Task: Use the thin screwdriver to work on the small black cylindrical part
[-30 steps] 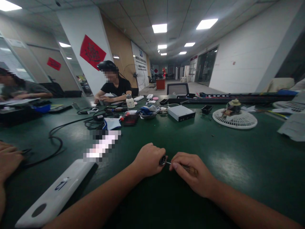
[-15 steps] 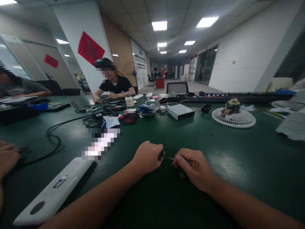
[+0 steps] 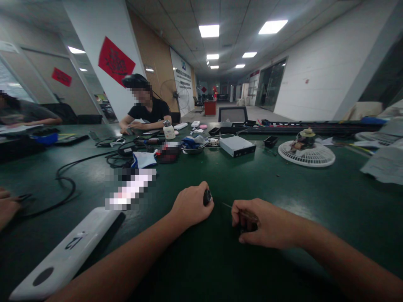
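Observation:
My left hand is closed around a small black cylindrical part; its round end faces right and the rest is hidden in the fist. My right hand grips a screwdriver by its brownish see-through handle, fingers curled and thumb lower. Its thin shaft points left at the black part, with a gap between tip and part. Something small and dark shows below the handle, too shadowed to name. Both hands are low over the dark green table.
Left of my forearm lies a long white device. Beyond are black cables, a white-and-blue packet, a grey box-shaped drive and a white fan grille. Another person's hand is at the left edge; a person sits opposite.
The screwdriver tip has pulled back from the black part, and my right hand has rolled so its fingers and thumb show more. My left hand has shifted slightly left in view.

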The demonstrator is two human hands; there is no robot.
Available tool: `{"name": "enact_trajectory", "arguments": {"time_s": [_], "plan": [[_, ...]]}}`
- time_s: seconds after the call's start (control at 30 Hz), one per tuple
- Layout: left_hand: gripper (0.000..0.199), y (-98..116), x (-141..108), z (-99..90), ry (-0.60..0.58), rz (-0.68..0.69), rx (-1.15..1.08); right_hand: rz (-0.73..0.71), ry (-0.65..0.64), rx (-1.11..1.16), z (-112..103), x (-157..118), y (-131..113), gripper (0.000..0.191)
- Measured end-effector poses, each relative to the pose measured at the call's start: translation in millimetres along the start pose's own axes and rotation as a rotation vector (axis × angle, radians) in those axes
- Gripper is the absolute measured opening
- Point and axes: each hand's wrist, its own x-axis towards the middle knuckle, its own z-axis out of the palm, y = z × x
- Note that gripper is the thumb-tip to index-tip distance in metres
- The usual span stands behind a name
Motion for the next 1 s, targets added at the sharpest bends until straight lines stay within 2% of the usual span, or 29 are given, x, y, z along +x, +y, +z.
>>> {"name": "enact_trajectory", "arguments": {"time_s": [0.07, 0.13, 0.2, 0.3, 0.4, 0.67, 0.8, 1.0], "plan": [[0.019, -0.7, -0.1, -0.6, -0.001, 0.033, -0.040, -0.006, -0.058, 0.079, -2.8, 1.5, 4.4, 0.021], [0.018, -1.0, -0.2, -1.0, 0.004, 0.063, -0.078, -0.019, -0.027, 0.098, -1.8, 5.9, 7.8, 0.021], [0.018, -0.4, -0.7, -1.5, 0.002, 0.087, -0.111, -0.041, 0.114, 0.087, 2.5, 11.9, 10.3, 0.021], [0.020, 2.0, -2.3, -3.0, -0.022, 0.152, -0.140, -0.067, 0.412, 0.146, 11.4, 19.5, 13.3, 0.018], [0.024, 4.6, -4.1, -4.5, -0.063, 0.240, -0.175, -0.092, 0.554, 0.243, 18.3, 22.6, 14.6, 0.019], [0.026, 13.6, -6.7, -5.5, -0.108, 0.384, -0.217, -0.152, 0.603, 0.124, 25.7, 22.5, 10.8, 0.014], [0.024, 17.0, -8.7, -8.2, -0.129, 0.432, -0.192, -0.106, 0.618, 0.092, 28.1, 23.6, 8.6, 0.014], [0.017, 18.6, -9.1, -10.5, -0.126, 0.515, -0.158, -0.046, 0.601, 0.174, 32.3, 27.7, 6.2, 0.020]]}}
